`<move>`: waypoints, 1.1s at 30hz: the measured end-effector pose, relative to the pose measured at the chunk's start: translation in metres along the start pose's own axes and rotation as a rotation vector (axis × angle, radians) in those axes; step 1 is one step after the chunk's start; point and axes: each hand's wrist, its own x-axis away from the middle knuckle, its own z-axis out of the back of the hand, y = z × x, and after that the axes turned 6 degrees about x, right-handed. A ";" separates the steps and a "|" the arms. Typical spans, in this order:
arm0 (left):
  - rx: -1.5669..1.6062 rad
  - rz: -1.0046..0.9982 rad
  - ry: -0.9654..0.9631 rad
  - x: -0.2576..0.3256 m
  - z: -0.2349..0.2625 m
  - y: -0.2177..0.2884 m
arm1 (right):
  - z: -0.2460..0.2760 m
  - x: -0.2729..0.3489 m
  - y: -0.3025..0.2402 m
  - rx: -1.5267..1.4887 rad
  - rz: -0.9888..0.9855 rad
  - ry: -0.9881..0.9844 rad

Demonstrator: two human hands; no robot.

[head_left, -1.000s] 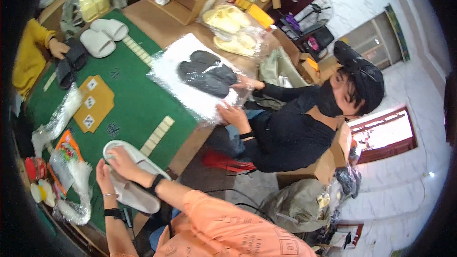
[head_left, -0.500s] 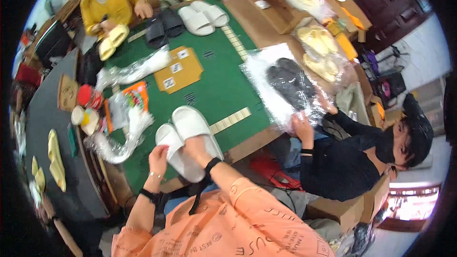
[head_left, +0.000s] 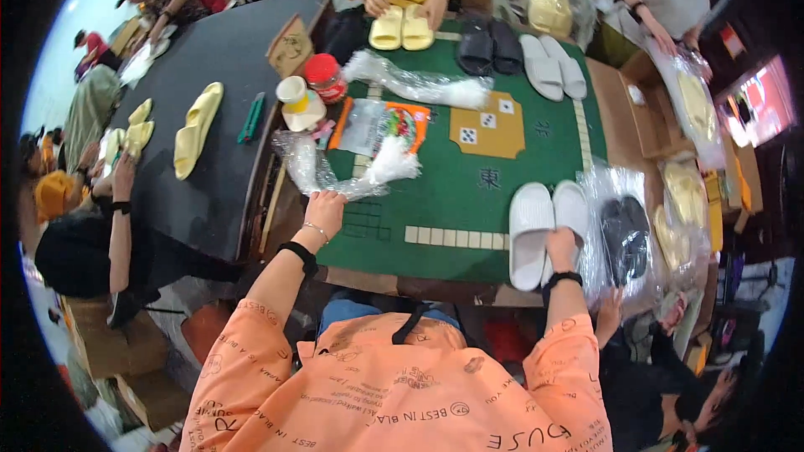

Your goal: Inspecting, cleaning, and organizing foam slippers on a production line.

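- White slippers (head_left: 546, 230) are lying paired on the green table's (head_left: 469, 201) near right edge, not bagged yet.
- Your right hand (head_left: 562, 244) is gripping their heel end.
- Your left hand (head_left: 323, 207) is closing on a clear bag (head_left: 322, 172); bagging is still ahead, I judge.

Green table (head_left: 469, 192) bears slippers (head_left: 548, 230), seemingly plastic bags (head_left: 335, 172).

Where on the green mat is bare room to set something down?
Free: the green mat between the tan dice panel, the tile row and the white slippers under the right hand. Crowded: the corner by the left hand, with plastic bags.
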 end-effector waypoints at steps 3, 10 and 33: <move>-0.065 0.070 -0.072 0.009 0.009 -0.023 | 0.011 0.008 -0.001 0.217 -0.044 -0.221; 0.440 0.056 -0.120 -0.011 0.033 0.023 | 0.061 -0.015 -0.161 -0.418 0.259 -0.826; 0.734 -0.443 -0.250 0.002 0.071 0.181 | 0.077 0.051 -0.265 0.076 0.822 0.295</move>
